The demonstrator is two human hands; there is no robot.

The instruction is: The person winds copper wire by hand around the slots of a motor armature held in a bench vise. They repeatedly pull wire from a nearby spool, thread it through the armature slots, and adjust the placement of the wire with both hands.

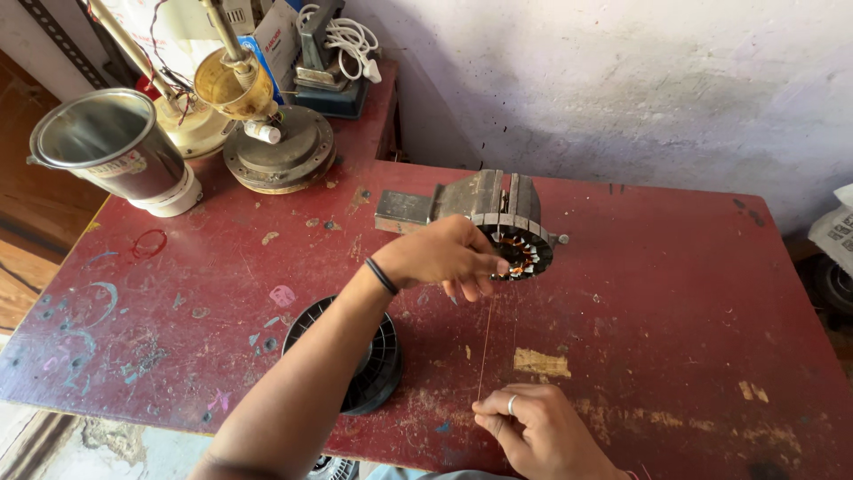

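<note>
- Head view, looking down on a worn red table with paint specks and chipped patches.
- Left hand stretched forward to the round motor stator, fingers bunched and pressed against its left rim; black band on the wrist.
- Stator held in a grey metal vise near the table's middle, slotted ring with coppery windings facing the camera.
- Right hand low at the near edge, thumb and forefinger pinched narrow on a thin copper wire; ring on one finger.
- Wire drawn taut, running almost straight up from the right hand to the stator beside the left fingers.
- Black plastic spool flat on the table, partly hidden under the left forearm.
- Steel jar at the far left corner, tilted open mouth, a red and yellow label band round its body above a white base.
- Round grey fan motor housing just right of the jar, a brass-coloured cup and rod above it.
- Blue and white cardboard box upright at the back, printed side toward the camera, lettering too small to make out.
- Coiled white cable beside the box, lying on a dark tool.
- Folded newspaper at the right edge, grey print on white.
- Pale rough wall behind.
</note>
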